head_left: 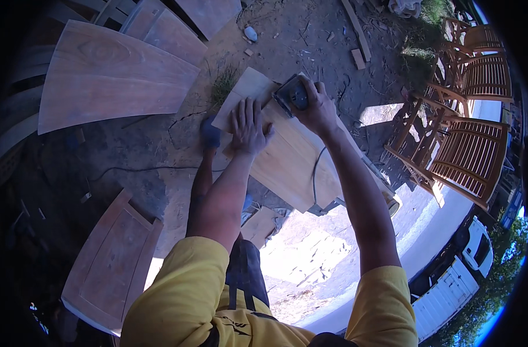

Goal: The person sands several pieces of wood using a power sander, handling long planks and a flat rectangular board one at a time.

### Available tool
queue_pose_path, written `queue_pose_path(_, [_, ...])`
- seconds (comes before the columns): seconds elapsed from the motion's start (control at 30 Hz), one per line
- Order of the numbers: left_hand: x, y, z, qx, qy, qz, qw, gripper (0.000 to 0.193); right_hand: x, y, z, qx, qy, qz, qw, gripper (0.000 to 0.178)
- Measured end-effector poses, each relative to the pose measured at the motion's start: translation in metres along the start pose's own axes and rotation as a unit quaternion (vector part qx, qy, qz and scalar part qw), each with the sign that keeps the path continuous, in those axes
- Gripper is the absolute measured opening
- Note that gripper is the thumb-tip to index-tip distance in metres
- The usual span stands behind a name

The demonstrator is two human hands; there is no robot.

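Note:
A pale wooden board [293, 159] lies slantwise in front of me. My left hand [249, 130] rests flat on its left part, fingers stretched out and pointing away from me. Toward the board's far right edge, my right hand [319, 113] is closed around a dark electric sander [290, 96], whose flat base sits against the wood. The palm and fingers hide part of the sander's body. A thin cable [315, 173] curves across the board below my right wrist.
Large wooden panels [113, 78] lie at the far left, and a framed panel [115, 263] is at the near left. Slatted wooden chairs [469, 153] stand on the right, with a white truck [449, 292] beyond. Scraps of wood [357, 58] litter the dirt ground.

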State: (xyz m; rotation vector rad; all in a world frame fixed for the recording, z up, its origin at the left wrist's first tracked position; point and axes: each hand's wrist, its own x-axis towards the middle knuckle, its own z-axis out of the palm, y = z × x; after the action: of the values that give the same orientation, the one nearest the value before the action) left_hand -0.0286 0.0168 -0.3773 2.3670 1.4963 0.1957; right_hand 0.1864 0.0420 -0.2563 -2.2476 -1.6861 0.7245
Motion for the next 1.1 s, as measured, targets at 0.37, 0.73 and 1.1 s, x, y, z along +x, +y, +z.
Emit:
queue_pose_path(0.37, [0.002,0.003,-0.003,0.006,0.009,0.004,1.0,0.097,0.005,-0.026,0.021,0.0,0.014,0.01,1.0,0.087])
queue_pose_path(0.73, [0.005,0.004,-0.005,0.046,0.002,0.023,0.999,0.099,0.001,-0.023,0.019,0.041,0.105,0.121,0.986,0.094])
queue_pose_path(1.1, [0.005,0.007,-0.003,0.07,0.072,0.052,0.994,0.087,-0.045,0.021,0.012,0.101,0.227,0.317,0.915,0.095])
